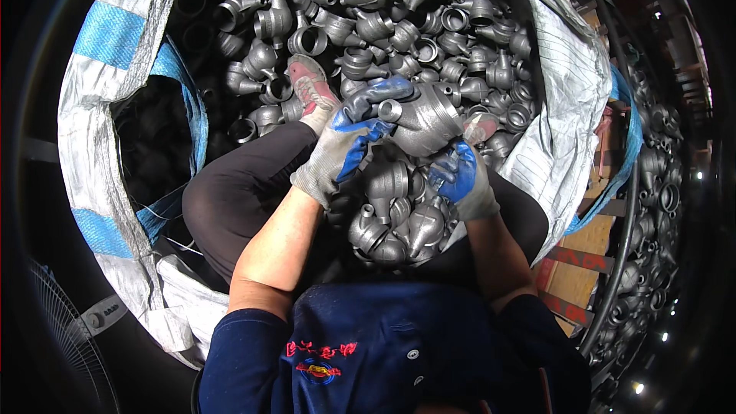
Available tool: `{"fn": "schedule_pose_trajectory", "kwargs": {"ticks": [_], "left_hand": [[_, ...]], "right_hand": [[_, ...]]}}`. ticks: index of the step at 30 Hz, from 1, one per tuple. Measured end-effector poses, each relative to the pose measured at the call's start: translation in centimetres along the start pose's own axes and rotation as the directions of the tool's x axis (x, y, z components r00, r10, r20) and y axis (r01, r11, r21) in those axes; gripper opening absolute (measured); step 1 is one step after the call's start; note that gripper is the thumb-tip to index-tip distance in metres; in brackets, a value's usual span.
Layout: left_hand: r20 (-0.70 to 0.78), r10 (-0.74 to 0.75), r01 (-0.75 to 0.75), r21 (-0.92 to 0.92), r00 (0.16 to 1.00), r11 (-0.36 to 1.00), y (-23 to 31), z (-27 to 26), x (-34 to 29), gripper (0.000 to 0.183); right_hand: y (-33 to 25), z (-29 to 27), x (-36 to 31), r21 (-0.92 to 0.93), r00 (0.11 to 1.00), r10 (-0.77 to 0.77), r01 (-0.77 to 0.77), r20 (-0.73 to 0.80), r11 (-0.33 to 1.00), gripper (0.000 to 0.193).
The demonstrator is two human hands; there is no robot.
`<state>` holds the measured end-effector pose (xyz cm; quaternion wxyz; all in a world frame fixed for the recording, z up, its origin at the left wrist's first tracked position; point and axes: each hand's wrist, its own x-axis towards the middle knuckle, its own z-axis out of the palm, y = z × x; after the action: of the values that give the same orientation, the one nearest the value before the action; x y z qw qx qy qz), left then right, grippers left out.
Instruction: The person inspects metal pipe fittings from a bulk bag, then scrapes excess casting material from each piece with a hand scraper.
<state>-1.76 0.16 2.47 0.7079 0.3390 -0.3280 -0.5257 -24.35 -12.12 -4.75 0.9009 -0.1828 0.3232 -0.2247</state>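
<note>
Hands (347, 139) on casting (424, 121) | spout (389, 112) left, rim (451, 106) right | long axis crosswise

Red lettering (322, 349), small emblem (319, 372) on navy shirt (368, 322), red markings (566, 255) on slats (595, 261)

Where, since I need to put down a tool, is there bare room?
The lower-right wooden boards look bare between the white bag and the dark bar. Metal parts crowd the bag and the space between the legs. The left is too dark.
</note>
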Motion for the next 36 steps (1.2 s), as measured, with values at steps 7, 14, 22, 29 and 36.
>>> {"fn": "schedule_pose_trajectory", "kwargs": {"ticks": [7,14,22,29,36], "left_hand": [[0.013,-0.039,0.039,-0.018,0.999,0.999,0.1,0.6,0.0,0.051],[-0.019,0.053,-0.052,0.055,0.998,0.997,1.5,0.4,0.3,0.048],[0.058,0.322,-0.306,0.5,0.945,0.81,1.8,-0.6,-0.1,0.045],[-0.088,0.093,-0.078,0.163,0.992,0.984,1.4,-0.9,0.4,0.047],[-0.204,0.055,-0.024,0.153,0.977,0.988,1.2,-1.3,0.5,0.045]], "right_hand": [[0.0,2.0,-0.3,0.0,0.944,0.102,-0.107,0.315,0.994,0.036],[-0.1,3.2,-0.9,0.046,0.978,0.141,-0.149,0.153,0.988,0.035],[-0.5,1.5,-0.4,-0.321,0.969,0.117,-0.042,0.219,0.946,0.025],[-0.5,3.1,-1.2,-0.154,0.959,0.121,-0.082,0.258,0.985,0.023],[-0.8,3.6,-1.5,-0.322,0.998,0.031,-0.012,0.053,0.947,0.043]]}}
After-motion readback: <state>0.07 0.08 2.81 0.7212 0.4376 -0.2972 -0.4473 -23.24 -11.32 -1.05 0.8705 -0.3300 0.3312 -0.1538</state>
